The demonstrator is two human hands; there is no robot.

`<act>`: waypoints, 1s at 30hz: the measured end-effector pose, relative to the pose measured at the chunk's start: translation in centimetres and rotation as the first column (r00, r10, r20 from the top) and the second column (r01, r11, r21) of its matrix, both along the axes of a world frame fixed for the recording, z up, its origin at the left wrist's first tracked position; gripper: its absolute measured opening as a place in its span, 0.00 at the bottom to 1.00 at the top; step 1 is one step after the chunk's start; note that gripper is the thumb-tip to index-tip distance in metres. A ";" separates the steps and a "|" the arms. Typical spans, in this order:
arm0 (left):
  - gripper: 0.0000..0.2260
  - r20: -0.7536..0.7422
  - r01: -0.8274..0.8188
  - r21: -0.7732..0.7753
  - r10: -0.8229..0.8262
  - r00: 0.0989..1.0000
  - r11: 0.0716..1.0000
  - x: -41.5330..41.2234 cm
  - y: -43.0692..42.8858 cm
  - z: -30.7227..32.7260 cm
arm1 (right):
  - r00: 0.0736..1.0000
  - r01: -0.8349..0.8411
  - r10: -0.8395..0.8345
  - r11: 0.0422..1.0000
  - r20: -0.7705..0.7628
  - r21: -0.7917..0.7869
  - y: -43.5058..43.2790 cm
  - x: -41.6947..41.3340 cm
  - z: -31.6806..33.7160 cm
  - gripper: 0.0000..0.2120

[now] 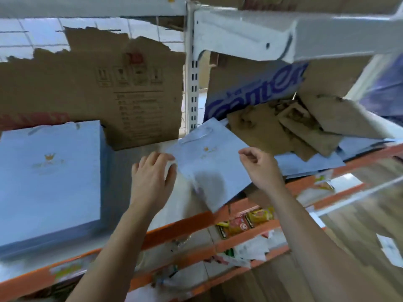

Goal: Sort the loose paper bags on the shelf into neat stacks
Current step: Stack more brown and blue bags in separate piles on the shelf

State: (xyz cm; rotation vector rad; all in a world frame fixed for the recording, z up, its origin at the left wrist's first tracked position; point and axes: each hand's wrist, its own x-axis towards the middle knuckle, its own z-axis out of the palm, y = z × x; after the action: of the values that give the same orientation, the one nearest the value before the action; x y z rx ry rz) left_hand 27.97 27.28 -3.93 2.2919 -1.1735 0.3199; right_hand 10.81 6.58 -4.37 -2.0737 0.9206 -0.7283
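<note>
Risk: the light blue paper bag (209,168) lies askew on the shelf (139,153), its near corner hanging out past the orange front edge. Only one edge looks held. If that hold slips, I judge the slick paper could slide off toward the lower shelves.

Second risk: the heap of brown paper bags (283,129) sits just behind the blue bag. Dragging the bag carelessly may pull that heap loose. A hard pinch could also crease the bag.

Position: the bag lies between the two grips. The left grip (150,177) is spread, fingers fairly straight, touching the bag's left edge. The right grip (259,166) is curled and seems to pinch the right edge between thumb and forefinger, though the contact is blurred. The neat stack of blue bags (50,177) sits well to the left on the same shelf.
</note>
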 end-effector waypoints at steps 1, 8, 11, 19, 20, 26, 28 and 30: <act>0.10 -0.014 0.006 0.011 -0.006 1.000 1.000 -1.1 -1.4 -0.3 | 1.000 0.011 -0.011 1.000 -0.001 -0.001 -1.3 -1.2 -0.1 0.05; 0.09 -0.079 0.012 0.055 -0.008 0.997 0.998 -7.4 -8.5 -1.9 | 1.000 -0.009 0.009 1.000 -0.012 0.004 -7.8 -7.8 -0.6 0.06; 0.09 -0.076 0.013 0.075 -0.007 0.997 0.997 -9.0 -10.1 -2.5 | 1.000 -0.006 0.006 1.000 0.028 0.002 -9.5 -9.5 -0.7 0.07; 0.10 -0.097 -0.001 0.098 0.010 0.995 0.995 -8.8 -13.0 -2.4 | 0.995 0.033 -0.035 0.999 0.095 0.027 -11.6 -10.0 -1.2 0.05; 0.11 -0.102 -0.006 0.098 0.016 0.995 0.995 -8.7 -13.0 -2.4 | 0.996 0.021 -0.024 0.999 0.091 0.030 -11.6 -9.7 -1.2 0.05; 0.11 -0.142 -0.069 0.072 0.079 0.987 0.995 -8.1 -11.7 -2.7 | 0.988 -0.145 0.148 0.987 -0.039 0.076 -10.7 -5.9 -1.2 0.12; 0.11 -0.141 -0.095 0.086 0.106 0.984 0.992 -7.9 -11.0 -2.8 | 0.979 -0.173 0.183 0.979 -0.088 0.105 -10.3 -4.5 -1.2 0.18; 0.11 -0.144 -0.132 0.110 0.147 0.979 0.985 -7.5 -10.3 -2.9 | 0.972 -0.181 0.198 0.974 -0.128 0.137 -10.0 -3.3 -1.3 0.21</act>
State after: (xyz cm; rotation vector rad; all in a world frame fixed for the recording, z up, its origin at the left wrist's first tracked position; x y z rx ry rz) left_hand 20.49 16.98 -6.80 2.4443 -0.9749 0.1370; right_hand 7.47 -3.38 -5.64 -2.0874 0.8080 -0.4175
